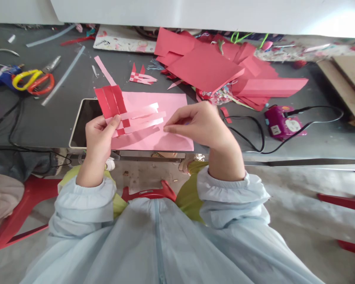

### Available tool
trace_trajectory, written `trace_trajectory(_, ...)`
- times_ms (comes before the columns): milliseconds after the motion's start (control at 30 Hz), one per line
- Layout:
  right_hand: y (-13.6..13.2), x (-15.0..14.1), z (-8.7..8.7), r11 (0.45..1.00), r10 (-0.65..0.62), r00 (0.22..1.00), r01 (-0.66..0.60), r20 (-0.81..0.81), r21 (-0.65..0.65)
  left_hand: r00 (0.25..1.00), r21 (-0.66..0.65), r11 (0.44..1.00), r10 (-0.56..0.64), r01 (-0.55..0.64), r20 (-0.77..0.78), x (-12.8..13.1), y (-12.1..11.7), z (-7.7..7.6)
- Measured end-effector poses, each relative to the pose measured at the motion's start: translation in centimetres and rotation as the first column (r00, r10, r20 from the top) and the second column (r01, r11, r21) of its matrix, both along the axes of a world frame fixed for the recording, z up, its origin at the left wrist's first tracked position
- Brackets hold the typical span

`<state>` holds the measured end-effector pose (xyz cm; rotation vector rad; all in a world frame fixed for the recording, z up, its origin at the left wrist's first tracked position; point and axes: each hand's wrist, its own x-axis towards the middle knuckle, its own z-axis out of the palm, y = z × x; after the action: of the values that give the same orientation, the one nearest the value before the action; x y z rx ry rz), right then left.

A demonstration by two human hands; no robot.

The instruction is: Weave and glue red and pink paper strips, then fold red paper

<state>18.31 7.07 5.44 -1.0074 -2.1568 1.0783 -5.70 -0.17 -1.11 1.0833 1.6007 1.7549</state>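
My left hand [99,132] pinches a partly woven paper piece [114,100], thumb on top near the checkered part. Its red paper is slit into strips, and pale pink strips cross it and stick out loose to the right. My right hand [198,124] is just beyond the free strip ends, thumb and fingertips brought together. Whether a strip end sits between those fingertips is too small to tell. Under both hands lies a flat pink sheet [177,103]. Farther back rests a smaller woven red and pink piece [142,76].
Red paper sheets [205,65] are heaped at the back. A dark-screened tablet [84,122] lies partly under the woven piece. Scissors [35,81] and a blue-handled tool [4,75] are at the left. A purple box [284,122] with a black cable stands right.
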Motion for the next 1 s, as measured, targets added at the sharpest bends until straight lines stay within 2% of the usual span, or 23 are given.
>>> trace_trajectory(67, -0.4, -0.4, -0.2, 0.983, 0.18, 0.973, -0.183, 0.144, 0.012, 1.0, 0.004, 1.0, 0.009, -0.009, 0.006, 0.0, 0.0, 0.0)
trace_trajectory(133, -1.0, -0.9, -0.6, 0.928, 0.361, 0.89, -0.372, 0.28, -0.015, 1.0, 0.005, 1.0, 0.016, -0.016, 0.017, 0.1, 0.1, 0.1)
trace_trajectory(200, -1.7, -1.6, -1.1, 0.87, 0.48, 0.796, -0.487, 0.369, -0.081, 0.999, -0.005, 1.0, 0.023, -0.023, 0.034, 0.1, 0.2, 0.1)
trace_trajectory(267, -2.5, -2.2, -1.6, 0.824, 0.555, 0.737, -0.551, 0.385, -0.134, 0.998, -0.018, 0.999, 0.03, -0.029, 0.057, 0.1, 0.3, 0.1)
trace_trajectory(400, -3.8, -3.3, -2.4, 0.692, 0.721, 0.625, -0.679, 0.3, -0.247, 0.994, -0.032, 0.999, 0.035, -0.032, 0.108, 0.1, 0.5, 0.0)
trace_trajectory(433, -4.0, -3.4, -2.5, 0.674, 0.736, 0.605, -0.691, 0.303, -0.26, 0.992, -0.03, 0.999, 0.033, -0.029, 0.119, 0.1, 0.5, 0.0)
trace_trajectory(500, -4.1, -3.6, -2.8, 0.709, 0.697, 0.616, -0.669, 0.367, -0.224, 0.992, -0.023, 0.999, 0.025, -0.022, 0.126, 0.1, 0.5, 0.0)
trace_trajectory(600, -3.7, -3.3, -2.9, 0.815, 0.539, 0.692, -0.572, 0.481, -0.09, 0.994, -0.018, 1.0, 0.021, -0.02, 0.104, 0.3, 0.4, 0.2)
trace_trajectory(667, -3.0, -2.8, -2.6, 0.842, 0.502, 0.717, -0.532, 0.484, -0.084, 0.995, -0.033, 0.999, 0.018, -0.015, 0.093, 0.5, 0.3, 0.3)
trace_trajectory(767, -2.1, -2.1, -1.9, 0.857, 0.511, 0.767, -0.492, 0.388, -0.154, 0.997, -0.053, 0.999, -0.002, 0.006, 0.082, 0.6, 0.3, 0.4)
trace_trajectory(867, -1.5, -1.6, -1.5, 0.913, 0.408, 0.867, -0.38, 0.287, -0.151, 0.996, -0.045, 0.999, -0.01, 0.014, 0.093, 0.8, 0.2, 0.4)
trace_trajectory(1000, -1.4, -2.1, -2.4, 0.953, 0.263, 0.961, -0.246, 0.081, -0.175, 0.989, -0.039, 0.997, -0.059, 0.065, 0.135, 1.2, 0.1, 0.4)
